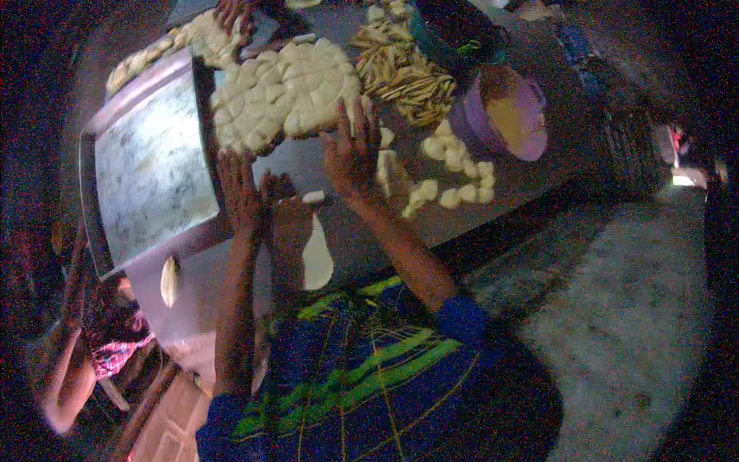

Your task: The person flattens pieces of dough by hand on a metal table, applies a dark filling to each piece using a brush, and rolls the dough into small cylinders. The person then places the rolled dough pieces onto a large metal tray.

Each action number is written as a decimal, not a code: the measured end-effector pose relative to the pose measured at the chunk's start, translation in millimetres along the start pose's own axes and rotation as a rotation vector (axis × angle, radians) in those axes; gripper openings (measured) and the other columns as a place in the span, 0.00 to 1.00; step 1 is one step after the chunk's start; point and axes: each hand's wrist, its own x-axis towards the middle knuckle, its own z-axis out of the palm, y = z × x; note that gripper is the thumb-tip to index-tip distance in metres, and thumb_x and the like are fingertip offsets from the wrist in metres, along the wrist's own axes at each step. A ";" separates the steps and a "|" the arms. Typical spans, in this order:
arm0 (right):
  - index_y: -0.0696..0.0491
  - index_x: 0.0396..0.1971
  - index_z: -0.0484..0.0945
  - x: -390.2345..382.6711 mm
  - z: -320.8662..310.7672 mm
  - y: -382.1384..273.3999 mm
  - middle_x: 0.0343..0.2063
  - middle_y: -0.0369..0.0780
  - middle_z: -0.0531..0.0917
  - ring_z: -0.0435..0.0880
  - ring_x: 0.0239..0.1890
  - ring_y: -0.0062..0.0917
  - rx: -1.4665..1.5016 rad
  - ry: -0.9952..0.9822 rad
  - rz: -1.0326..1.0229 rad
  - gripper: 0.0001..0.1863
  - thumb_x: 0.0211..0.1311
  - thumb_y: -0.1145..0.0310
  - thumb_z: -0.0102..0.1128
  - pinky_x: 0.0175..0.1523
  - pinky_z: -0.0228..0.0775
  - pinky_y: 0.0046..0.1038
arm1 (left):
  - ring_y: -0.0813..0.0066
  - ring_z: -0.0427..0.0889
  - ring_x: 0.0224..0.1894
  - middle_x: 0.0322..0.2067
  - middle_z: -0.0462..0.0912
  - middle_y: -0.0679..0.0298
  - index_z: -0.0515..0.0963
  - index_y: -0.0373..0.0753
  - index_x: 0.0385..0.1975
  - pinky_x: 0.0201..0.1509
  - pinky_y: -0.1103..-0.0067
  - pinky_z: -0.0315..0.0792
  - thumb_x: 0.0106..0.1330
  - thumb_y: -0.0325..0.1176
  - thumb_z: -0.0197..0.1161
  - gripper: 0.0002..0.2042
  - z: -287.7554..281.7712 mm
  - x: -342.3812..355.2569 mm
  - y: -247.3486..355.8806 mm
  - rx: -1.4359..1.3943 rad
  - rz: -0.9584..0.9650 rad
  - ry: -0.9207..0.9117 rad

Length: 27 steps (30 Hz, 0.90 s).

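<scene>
A broad slab of pale, segmented dough (285, 85) lies at the upper middle of the worktop. My left hand (240, 185) touches its lower left edge, fingers extended, beside a metal tray (150, 177). My right hand (350, 150) lies on its lower right edge, fingers stretched out and apart. Below the hands are a small white strip (313, 195) and a pale, drop-shaped patch (315, 254). Small pale dough pieces (454, 158) sit right of my right hand, with a heap of thin cut strips (400, 85) above them.
A purple tub (469, 115) and a dark basin (454, 31) stand at the right. Another person's hand (235, 23) is at more dough (154, 54) at top left. A person's bare limb and plaid cloth (119, 350) show lower left. A grey floor (616, 331) lies beyond the worktop's edge.
</scene>
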 end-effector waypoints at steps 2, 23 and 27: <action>0.52 0.71 0.63 12.4 -43.0 66.5 0.69 0.52 0.64 0.62 0.71 0.51 -0.044 0.056 0.045 0.38 0.62 0.61 0.67 0.74 0.52 0.52 | 0.42 0.45 0.78 0.75 0.49 0.42 0.58 0.39 0.74 0.78 0.50 0.46 0.70 0.43 0.62 0.35 -8.9 -28.3 23.8 -0.027 0.050 -0.069; 0.50 0.40 0.84 245.7 26.2 434.8 0.40 0.45 0.86 0.86 0.45 0.40 -0.555 -0.590 -0.534 0.14 0.64 0.59 0.53 0.51 0.77 0.44 | 0.44 0.60 0.73 0.68 0.66 0.42 0.74 0.33 0.61 0.76 0.54 0.54 0.76 0.39 0.52 0.20 -53.2 -209.7 50.5 0.139 -0.739 0.118; 0.51 0.39 0.85 278.0 -19.6 409.2 0.38 0.46 0.87 0.87 0.42 0.41 -0.688 -0.898 -0.260 0.15 0.64 0.61 0.52 0.47 0.79 0.45 | 0.45 0.64 0.70 0.64 0.71 0.42 0.77 0.30 0.56 0.75 0.54 0.54 0.78 0.39 0.45 0.20 -55.3 -223.0 49.5 0.281 -0.779 0.177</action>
